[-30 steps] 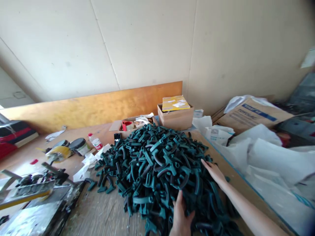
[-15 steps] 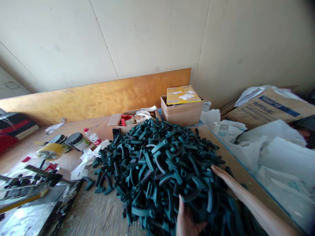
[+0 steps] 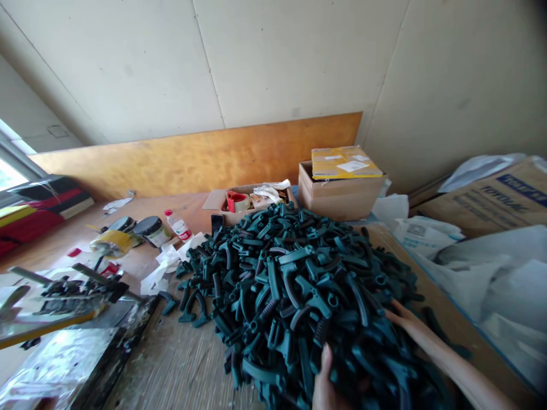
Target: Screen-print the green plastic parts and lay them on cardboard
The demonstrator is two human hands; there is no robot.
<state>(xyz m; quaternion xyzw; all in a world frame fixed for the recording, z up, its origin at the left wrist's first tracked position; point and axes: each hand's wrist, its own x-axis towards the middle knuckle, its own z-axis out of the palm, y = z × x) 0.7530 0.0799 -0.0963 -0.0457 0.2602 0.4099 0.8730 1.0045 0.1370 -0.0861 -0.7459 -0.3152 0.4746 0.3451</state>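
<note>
A large heap of dark green, curved plastic handle-like parts [image 3: 273, 285], many with a dark ribbed strip, covers the middle of the bench. Low at the front of the heap is my left hand [image 3: 325, 384], its thumb stretched upward against the parts; the other fingers are mostly hidden among them. My right hand [image 3: 404, 319] reaches into the heap's right side, fingers extended and partly covered by parts. The hands stand apart with loose parts between them. I cannot make out a single part gripped in either one.
A clamp-like metal fixture [image 3: 81, 296] stands at the left. Behind it are lidded jars [image 3: 151, 230] and a red-capped bottle [image 3: 178, 226]. Cardboard boxes [image 3: 342, 196] sit behind the heap. White plastic bags [image 3: 499, 279] and a brown sack [image 3: 491, 196] lie to the right.
The view has turned left, so the scene sits farther right. Both hands are deeper among the parts, and parts by the right hand have shifted.
</note>
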